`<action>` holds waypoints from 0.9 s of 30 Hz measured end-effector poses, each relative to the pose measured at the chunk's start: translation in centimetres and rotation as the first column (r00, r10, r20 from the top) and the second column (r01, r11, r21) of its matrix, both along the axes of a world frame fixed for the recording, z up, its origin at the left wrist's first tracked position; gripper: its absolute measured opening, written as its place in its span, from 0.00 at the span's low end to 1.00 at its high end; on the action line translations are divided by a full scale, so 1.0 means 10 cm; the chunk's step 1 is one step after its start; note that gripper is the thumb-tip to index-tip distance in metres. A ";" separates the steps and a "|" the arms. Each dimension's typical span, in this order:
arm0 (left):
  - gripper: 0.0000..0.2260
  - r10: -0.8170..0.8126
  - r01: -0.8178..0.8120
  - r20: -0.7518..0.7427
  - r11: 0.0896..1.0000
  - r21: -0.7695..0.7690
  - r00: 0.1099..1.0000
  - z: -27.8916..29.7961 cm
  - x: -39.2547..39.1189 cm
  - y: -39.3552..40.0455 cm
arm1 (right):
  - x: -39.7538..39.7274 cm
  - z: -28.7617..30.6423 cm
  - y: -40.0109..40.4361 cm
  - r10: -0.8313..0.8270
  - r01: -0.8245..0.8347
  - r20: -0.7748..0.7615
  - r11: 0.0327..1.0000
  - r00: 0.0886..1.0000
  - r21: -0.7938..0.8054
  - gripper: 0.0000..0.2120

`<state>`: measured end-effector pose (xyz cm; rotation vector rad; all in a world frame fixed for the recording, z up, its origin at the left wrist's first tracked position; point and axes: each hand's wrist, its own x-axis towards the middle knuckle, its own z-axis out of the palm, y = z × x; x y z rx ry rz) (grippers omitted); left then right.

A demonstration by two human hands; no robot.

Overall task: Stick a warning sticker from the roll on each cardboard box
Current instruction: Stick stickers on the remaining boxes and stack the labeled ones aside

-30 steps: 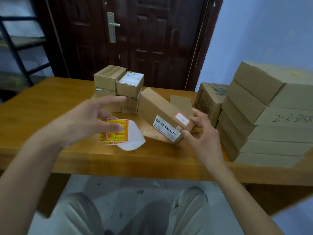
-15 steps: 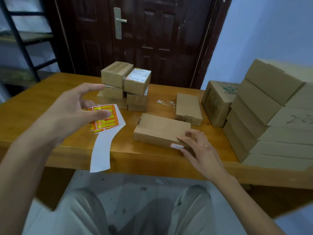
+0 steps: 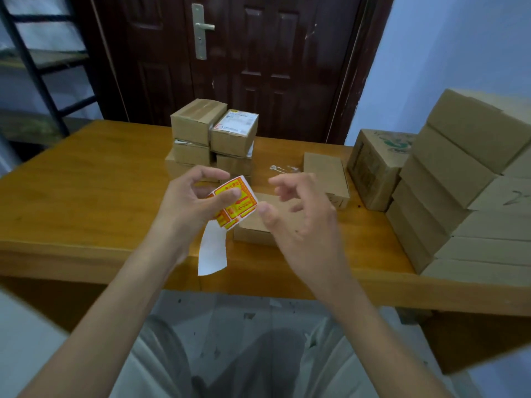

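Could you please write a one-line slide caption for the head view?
Left hand pinches the sticker strip while right hand reaches toward it above a cardboard box.

Left hand raised, palm turned inward, thumb and forefinger pinching the sticker strip; other fingers curled above. Right hand just beside it, fingers loosely bent, thumb tip near the strip's edge, holding nothing. Both forearms bare, angled inward.

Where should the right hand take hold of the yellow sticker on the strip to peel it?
At the sticker's free right edge, coming from the right. The left hand pinches the strip from the left, so that edge faces the right hand.
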<state>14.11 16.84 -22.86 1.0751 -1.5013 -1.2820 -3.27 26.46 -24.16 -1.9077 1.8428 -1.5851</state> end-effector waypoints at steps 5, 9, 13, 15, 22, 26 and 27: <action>0.15 0.030 -0.005 -0.179 0.990 0.141 0.983 -0.11 -0.13 0.11 | 0.21 -0.13 -0.25 0.002 -0.002 -0.233 1.000 0.972 -0.004 0.21; 0.17 -0.017 0.064 -0.248 0.981 0.181 0.969 -0.09 0.00 0.14 | 0.06 -0.19 -0.36 -0.017 0.016 -0.090 1.000 0.996 -0.012 0.17; 0.17 -0.083 0.090 -0.128 0.995 0.050 0.988 -0.11 0.01 0.20 | 0.01 -0.21 -0.38 0.074 -0.074 0.044 0.997 0.996 0.001 0.15; 0.17 -0.031 0.031 0.007 0.998 -0.048 1.000 -0.16 -0.02 0.18 | 0.00 -0.23 -0.40 0.103 -0.105 0.040 0.993 0.994 0.045 0.15; 0.10 0.102 -0.026 0.239 0.954 -0.299 0.966 -0.33 -0.05 0.06 | -0.15 -0.32 -0.47 0.150 -0.153 0.030 0.980 0.988 0.125 0.15; 0.12 0.183 -0.031 0.330 0.909 -0.416 0.926 -0.31 -0.08 0.02 | -0.21 -0.37 -0.52 0.101 -0.096 -0.090 0.994 0.991 0.061 0.14; 0.12 0.200 -0.041 0.334 0.903 -0.427 0.921 -0.31 -0.09 0.02 | -0.21 -0.37 -0.52 0.092 -0.089 -0.105 0.995 0.990 0.033 0.14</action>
